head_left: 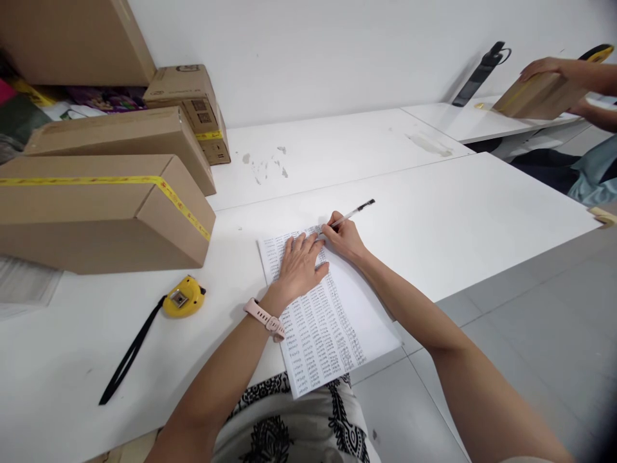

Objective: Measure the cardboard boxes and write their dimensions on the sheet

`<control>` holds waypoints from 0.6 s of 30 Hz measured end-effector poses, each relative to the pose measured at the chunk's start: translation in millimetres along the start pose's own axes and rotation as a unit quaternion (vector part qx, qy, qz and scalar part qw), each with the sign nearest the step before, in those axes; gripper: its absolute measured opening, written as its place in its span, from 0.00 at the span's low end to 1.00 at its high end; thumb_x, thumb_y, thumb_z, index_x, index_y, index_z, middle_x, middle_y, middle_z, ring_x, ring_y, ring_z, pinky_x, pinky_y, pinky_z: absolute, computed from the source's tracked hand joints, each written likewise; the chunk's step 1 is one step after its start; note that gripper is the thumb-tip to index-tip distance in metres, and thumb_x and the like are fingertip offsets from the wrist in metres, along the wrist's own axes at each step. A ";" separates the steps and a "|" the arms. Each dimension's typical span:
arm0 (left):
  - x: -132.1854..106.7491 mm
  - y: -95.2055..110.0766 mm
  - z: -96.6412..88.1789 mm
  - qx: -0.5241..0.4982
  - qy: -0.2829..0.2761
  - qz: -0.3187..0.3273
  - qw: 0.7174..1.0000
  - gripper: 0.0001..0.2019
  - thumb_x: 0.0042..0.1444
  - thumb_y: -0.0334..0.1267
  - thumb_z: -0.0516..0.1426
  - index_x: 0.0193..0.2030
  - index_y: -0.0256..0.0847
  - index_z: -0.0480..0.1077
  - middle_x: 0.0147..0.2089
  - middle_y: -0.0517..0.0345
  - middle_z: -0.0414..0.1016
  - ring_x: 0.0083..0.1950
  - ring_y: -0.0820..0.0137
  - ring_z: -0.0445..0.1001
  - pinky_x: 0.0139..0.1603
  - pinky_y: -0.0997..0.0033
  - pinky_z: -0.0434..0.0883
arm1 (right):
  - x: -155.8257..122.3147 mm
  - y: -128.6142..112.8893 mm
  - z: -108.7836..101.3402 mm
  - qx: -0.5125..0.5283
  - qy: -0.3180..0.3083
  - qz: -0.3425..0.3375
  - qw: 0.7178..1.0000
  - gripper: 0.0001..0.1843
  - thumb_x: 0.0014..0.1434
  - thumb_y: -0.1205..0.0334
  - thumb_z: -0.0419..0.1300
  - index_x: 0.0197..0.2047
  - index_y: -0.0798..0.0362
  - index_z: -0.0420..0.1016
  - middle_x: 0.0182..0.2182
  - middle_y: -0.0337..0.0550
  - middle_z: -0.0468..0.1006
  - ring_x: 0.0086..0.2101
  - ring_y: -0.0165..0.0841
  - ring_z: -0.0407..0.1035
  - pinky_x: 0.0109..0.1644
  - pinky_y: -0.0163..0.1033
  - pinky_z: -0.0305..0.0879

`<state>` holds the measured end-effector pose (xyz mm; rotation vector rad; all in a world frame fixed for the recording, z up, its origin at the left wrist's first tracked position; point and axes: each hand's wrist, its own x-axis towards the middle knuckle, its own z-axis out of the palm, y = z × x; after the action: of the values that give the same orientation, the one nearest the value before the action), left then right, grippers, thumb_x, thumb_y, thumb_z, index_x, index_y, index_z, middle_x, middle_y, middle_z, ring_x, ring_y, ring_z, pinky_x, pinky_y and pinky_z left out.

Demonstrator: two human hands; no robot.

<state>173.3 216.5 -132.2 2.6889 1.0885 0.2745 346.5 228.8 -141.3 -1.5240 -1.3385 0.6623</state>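
A sheet of paper (318, 334) with columns of small handwriting lies on the white table, its lower end jutting past the front edge. My left hand (301, 263) rests flat on the upper part of the sheet, fingers spread. Between the fingers of my right hand (344, 236) is a pen (355, 209) with a clear barrel and a black end, its tip low over the top of the writing. The right half of the sheet is largely blank. To the left of the paper lies a yellow tape measure (184, 297) with a black wrist strap.
Cardboard boxes (106, 218), some with yellow tape, stand along the table's left side. At the far right, another person's hands (544, 67) hold a cardboard box (530, 96) beside a dark bottle (479, 76). The white table (463, 218) has a seam and a front edge above grey floor tiles.
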 end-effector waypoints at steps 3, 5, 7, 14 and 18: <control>-0.1 -0.2 0.3 -0.001 0.001 0.000 1.000 0.25 0.66 0.46 0.50 0.68 0.41 0.61 0.74 0.51 0.58 0.75 0.51 0.51 0.74 0.45 0.47 | -0.5 -0.8 -0.5 0.003 0.000 0.001 1.000 0.10 0.53 0.62 0.57 0.25 0.49 0.58 0.17 0.30 0.58 0.22 0.28 0.53 0.27 0.37 0.50; -0.4 0.0 0.0 -0.002 -0.001 -0.001 1.000 0.25 0.66 0.46 0.50 0.68 0.41 0.60 0.74 0.51 0.58 0.75 0.51 0.51 0.74 0.45 0.47 | -1.1 -1.3 -0.7 0.008 -0.001 0.004 1.000 0.10 0.53 0.63 0.57 0.25 0.49 0.58 0.17 0.30 0.57 0.22 0.28 0.52 0.27 0.37 0.50; -0.6 0.4 -0.6 -0.004 -0.006 -0.002 1.000 0.26 0.67 0.46 0.50 0.68 0.40 0.60 0.75 0.50 0.57 0.75 0.51 0.50 0.74 0.44 0.47 | -1.4 -1.8 -0.9 0.010 -0.001 0.004 1.000 0.10 0.53 0.63 0.57 0.25 0.49 0.58 0.17 0.30 0.57 0.22 0.28 0.52 0.27 0.37 0.49; -0.7 0.5 -1.0 0.001 -0.006 -0.003 1.000 0.25 0.67 0.46 0.50 0.69 0.40 0.60 0.75 0.51 0.58 0.75 0.51 0.50 0.74 0.44 0.47 | 0.5 -1.5 -1.5 0.011 0.021 0.004 1.000 0.10 0.53 0.62 0.57 0.25 0.49 0.58 0.17 0.30 0.57 0.22 0.28 0.52 0.27 0.37 0.50; -0.5 0.1 -0.2 0.002 -0.005 0.000 1.000 0.26 0.67 0.46 0.50 0.68 0.39 0.60 0.74 0.50 0.58 0.75 0.50 0.51 0.74 0.44 0.48 | 0.7 -1.0 -1.6 0.002 0.017 0.003 1.000 0.10 0.53 0.62 0.57 0.25 0.49 0.58 0.17 0.30 0.58 0.22 0.28 0.53 0.27 0.37 0.50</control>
<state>173.0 216.1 -132.0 2.6904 1.0881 0.2575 347.6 229.0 -139.7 -1.5305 -1.3069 0.6412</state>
